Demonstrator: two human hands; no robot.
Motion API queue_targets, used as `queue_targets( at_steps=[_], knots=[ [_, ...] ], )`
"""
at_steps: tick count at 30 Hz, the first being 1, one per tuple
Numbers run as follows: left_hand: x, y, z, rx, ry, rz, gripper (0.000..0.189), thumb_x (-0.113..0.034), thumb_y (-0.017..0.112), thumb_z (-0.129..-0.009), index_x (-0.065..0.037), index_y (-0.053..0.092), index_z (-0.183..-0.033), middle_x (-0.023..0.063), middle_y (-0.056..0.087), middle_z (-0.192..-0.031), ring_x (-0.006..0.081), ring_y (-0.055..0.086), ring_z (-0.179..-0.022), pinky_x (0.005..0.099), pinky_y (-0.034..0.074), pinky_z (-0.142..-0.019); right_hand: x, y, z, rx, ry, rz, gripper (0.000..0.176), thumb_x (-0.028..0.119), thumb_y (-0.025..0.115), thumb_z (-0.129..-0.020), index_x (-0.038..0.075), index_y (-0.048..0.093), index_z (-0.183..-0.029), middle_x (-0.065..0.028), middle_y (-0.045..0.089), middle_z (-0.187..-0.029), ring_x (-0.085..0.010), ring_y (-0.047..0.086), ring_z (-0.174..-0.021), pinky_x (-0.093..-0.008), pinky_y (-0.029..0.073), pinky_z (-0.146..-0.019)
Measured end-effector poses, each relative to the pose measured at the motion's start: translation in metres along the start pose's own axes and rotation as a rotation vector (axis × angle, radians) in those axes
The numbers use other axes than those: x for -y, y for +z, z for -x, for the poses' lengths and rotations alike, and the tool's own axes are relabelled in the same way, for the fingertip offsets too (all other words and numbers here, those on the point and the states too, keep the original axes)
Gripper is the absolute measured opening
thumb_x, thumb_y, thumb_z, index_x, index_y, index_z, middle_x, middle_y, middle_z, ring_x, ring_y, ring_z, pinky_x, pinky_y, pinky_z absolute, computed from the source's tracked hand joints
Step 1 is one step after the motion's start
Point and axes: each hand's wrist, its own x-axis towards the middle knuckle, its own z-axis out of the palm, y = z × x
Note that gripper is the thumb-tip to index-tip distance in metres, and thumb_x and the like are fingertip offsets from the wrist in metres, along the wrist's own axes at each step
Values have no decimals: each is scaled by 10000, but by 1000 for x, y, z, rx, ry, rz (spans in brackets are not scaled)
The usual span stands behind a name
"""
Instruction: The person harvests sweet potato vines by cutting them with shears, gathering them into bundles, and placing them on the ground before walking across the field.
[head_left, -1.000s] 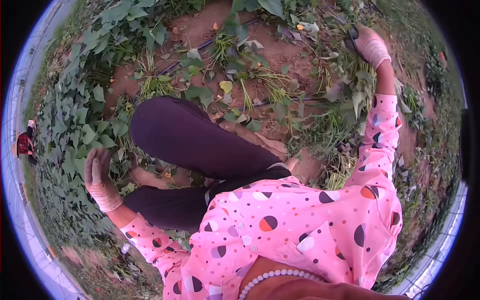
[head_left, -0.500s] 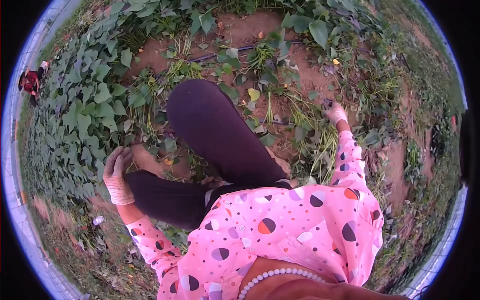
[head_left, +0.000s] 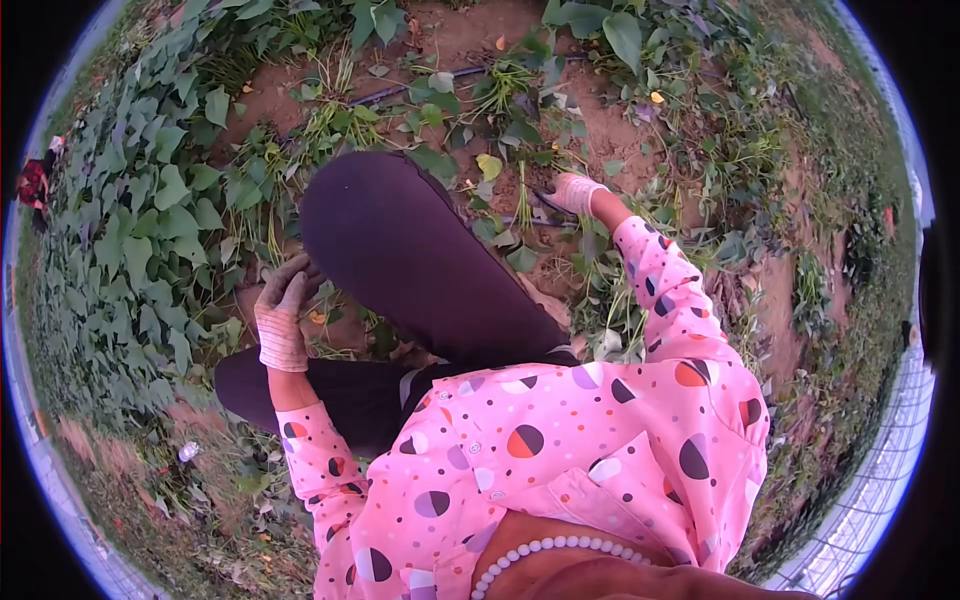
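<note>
My left hand (head_left: 283,312), in a pale knit glove with grey fingers, is raised beside my bent knee (head_left: 385,230). Its fingers are stretched out and slightly curved, with nothing visible in them. Out in front, my right hand (head_left: 574,191) wears the same kind of glove and is closed, low over the ground. A dark, thin curved object (head_left: 550,203) sticks out of it to the left; its exact kind is hard to make out. Just left of that stands a small bunch of green stems (head_left: 523,195). A yellow leaf (head_left: 489,166) lies close by.
Dense leafy vines (head_left: 150,220) cover the left side. Ahead, loose stems and leaves lie across brown soil (head_left: 480,35), with a dark drip hose (head_left: 385,95) running through. Another person (head_left: 33,185) is at the far left edge. Pale litter (head_left: 188,451) lies lower left.
My right hand has swung left from the loose stems to the small bunch. My left hand has moved right and up, closer to my knee. The view has shifted slightly.
</note>
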Motion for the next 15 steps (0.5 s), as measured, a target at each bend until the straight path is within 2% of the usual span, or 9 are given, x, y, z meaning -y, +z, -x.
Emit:
queue_targets(
  at_steps=[1,3,4,7,9,10,13,14,15],
  knots=[
    [14,0,-5,14,-6,1,305,-129,565,-890,28,582,-1151,110,641,-1009,190,618,-933,293,475,-862,14,-11,-11,54,50,52,595,534,417,-871,10,644,-1036,-223,638,-1007,-393,588,-964,-399,466,-853],
    [27,7,-7,9,-33,17,318,-157,605,-867,30,592,-1125,96,638,-983,176,616,-912,285,476,-854,-8,-5,-81,-55,-9,87,603,521,408,-869,3,610,-1103,-217,613,-1104,-377,570,-1049,-384,454,-890],
    [35,8,-7,7,-39,20,318,-157,605,-867,30,592,-1125,96,638,-983,176,616,-912,285,476,-854,-16,-21,-100,-49,-10,90,603,521,408,-869,3,610,-1103,-217,613,-1104,-377,570,-1049,-384,454,-890],
    [55,3,-1,-37,-91,34,323,-174,632,-848,28,602,-1097,95,639,-976,172,618,-904,286,478,-849,-35,-78,-122,-140,286,23,565,478,459,-848,30,587,-1168,-208,590,-1168,-320,572,-1100,-369,444,-915],
    [63,-2,4,-96,-138,61,312,-176,635,-843,21,607,-1083,91,641,-969,170,621,-889,285,481,-841,-35,-108,-109,-145,253,130,564,497,470,-836,37,616,-1128,-203,603,-1145,-320,582,-1083,-373,442,-911],
    [69,-3,6,-139,-162,102,304,-175,629,-845,16,610,-1080,82,642,-963,161,621,-874,277,489,-817,-35,-115,-106,-105,212,85,576,519,492,-812,34,637,-1086,-197,622,-1110,-331,589,-1063,-380,441,-906],
    [106,-25,2,-200,-257,217,292,-170,619,-849,12,611,-1077,70,642,-950,154,622,-860,271,497,-787,-57,-103,-119,-64,133,135,583,524,498,-812,35,628,-1101,-200,620,-1112,-341,581,-1064,-381,435,-910],
    [107,-23,0,-190,-223,252,290,-164,604,-856,7,602,-1090,61,636,-950,149,617,-861,265,502,-769,-81,-91,-140,62,168,152,593,524,486,-826,58,600,-1175,-160,583,-1226,-323,557,-1108,-374,418,-944],
    [112,-25,-4,-186,-226,252,290,-164,604,-856,7,602,-1090,61,636,-950,149,617,-861,265,502,-769,-77,-93,-134,74,144,156,591,521,487,-826,59,598,-1177,-158,582,-1228,-322,557,-1106,-372,417,-944]
  ],
)
